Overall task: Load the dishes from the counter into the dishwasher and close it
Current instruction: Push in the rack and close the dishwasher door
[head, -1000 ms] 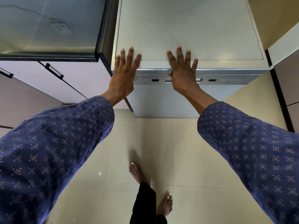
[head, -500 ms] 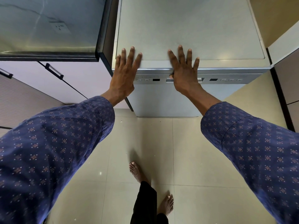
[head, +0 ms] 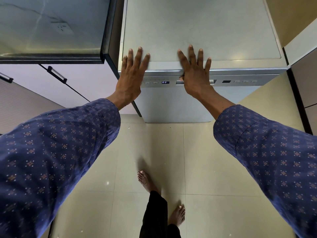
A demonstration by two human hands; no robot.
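Pressing flat on the dishwasher [head: 197, 31], your left hand [head: 131, 78] and right hand [head: 195, 74] lie open, fingers straight over its top front edge, gripping nothing. The door looks shut, display [head: 165, 82] lit. The unit stands just beside the dark surface [head: 51, 31]; no dishes are visible. Judged heavy, rigid, smooth metal: push at the upper door edge, near the handle recess [head: 212, 81].

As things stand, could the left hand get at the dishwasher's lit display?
Probably yes: the left hand lies flat on the dishwasher top's front edge, and the lit display sits just beside it on the control panel, uncovered.
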